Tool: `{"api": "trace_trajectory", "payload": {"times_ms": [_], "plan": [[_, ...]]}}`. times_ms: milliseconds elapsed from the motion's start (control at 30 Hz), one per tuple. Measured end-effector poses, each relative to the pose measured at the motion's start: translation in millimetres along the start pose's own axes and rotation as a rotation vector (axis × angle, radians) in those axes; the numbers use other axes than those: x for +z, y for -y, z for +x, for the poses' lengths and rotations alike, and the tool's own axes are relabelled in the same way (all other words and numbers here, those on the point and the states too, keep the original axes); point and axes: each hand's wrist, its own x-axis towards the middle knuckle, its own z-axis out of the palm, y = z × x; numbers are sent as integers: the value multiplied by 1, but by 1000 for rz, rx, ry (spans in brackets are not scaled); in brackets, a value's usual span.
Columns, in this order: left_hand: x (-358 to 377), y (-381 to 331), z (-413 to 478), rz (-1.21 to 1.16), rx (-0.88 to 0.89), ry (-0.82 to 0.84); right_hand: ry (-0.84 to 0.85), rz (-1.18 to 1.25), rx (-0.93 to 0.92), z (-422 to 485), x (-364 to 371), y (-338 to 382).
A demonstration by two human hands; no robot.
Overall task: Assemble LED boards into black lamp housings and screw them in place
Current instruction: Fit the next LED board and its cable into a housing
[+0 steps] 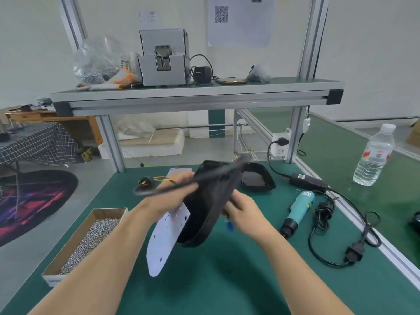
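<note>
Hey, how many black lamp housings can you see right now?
2. The right hand holds one housing tilted, beside the LED board in the left hand. The second housing lies on the table behind it. More may be hidden.

We are looking at a clear water bottle [375,155] standing upright on the neighbouring green surface to the right, beyond the desk [227,280]. On the shelf [195,96] above, a phone [230,81] is lying flat, with a black charger block [202,73] near it on the left. A QR-code sheet [241,21] is hanging on the wall behind. Off to the left, a dark round rug [34,198] is lying on the floor beside a checked cloth [38,144] that is draping a table.
</note>
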Motion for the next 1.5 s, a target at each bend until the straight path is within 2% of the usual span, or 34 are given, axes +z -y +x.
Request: {"api": "trace_trajectory", "payload": {"times_ms": [100, 167, 233, 300, 333, 467, 533, 567, 667, 767, 900, 967, 1033, 1100, 1133, 1167, 1200, 1267, 1367, 1500], "plan": [[-13, 4, 0, -213, -28, -96, -44, -826, 60, 5, -18, -8], [-25, 4, -2, -350, -73, -175, -18, -1091, 234, 10, -33, -17], [-35, 7, -3, -405, -102, -246, 15, -1212, 338, 14, -42, -19], [-37, 12, -1, -374, -112, -276, 9, -1156, 348, 18, -40, -16], [-36, 14, 0, -347, -116, -275, -2, -1029, 319, 21, -36, -12], [-20, 18, 4, -237, -124, -229, 6, -267, -8, 33, -3, 21], [-13, 16, 4, -215, -128, -192, -40, -62, -156, 39, 15, 35], [-10, 17, 4, -213, -125, -187, -97, -45, -201, 42, 21, 38], [-8, 13, 1, -249, -112, -210, -240, -189, -221, 50, 28, 28], [-13, 4, -4, -315, -30, -314, -111, -390, -79, 52, 31, 3], [-17, -13, -5, -477, -26, -394, 8, -426, 159, 52, 34, -15], [-15, -11, -2, -298, -15, -487, -26, -460, 189, 51, 33, -11], [-13, -2, 0, -44, -39, -594, -272, -278, 112, 46, 30, 3], [-11, 5, -2, 116, -56, -660, -600, -35, -162, 34, 28, 31], [-9, 7, -2, 170, -60, -684, -692, 15, -329, 27, 28, 48], [-5, 8, -2, 208, -71, -704, -717, 17, -478, 19, 29, 65], [-2, 8, -3, 234, -77, -723, -687, -14, -598, 12, 30, 80], [5, 8, -3, 255, -92, -754, -522, -189, -706, 3, 30, 100], [11, 8, -3, 244, -160, -782, -343, -505, -624, 4, 30, 102], [12, 10, -6, 194, -202, -769, -356, -587, -506, 12, 31, 83]]}}
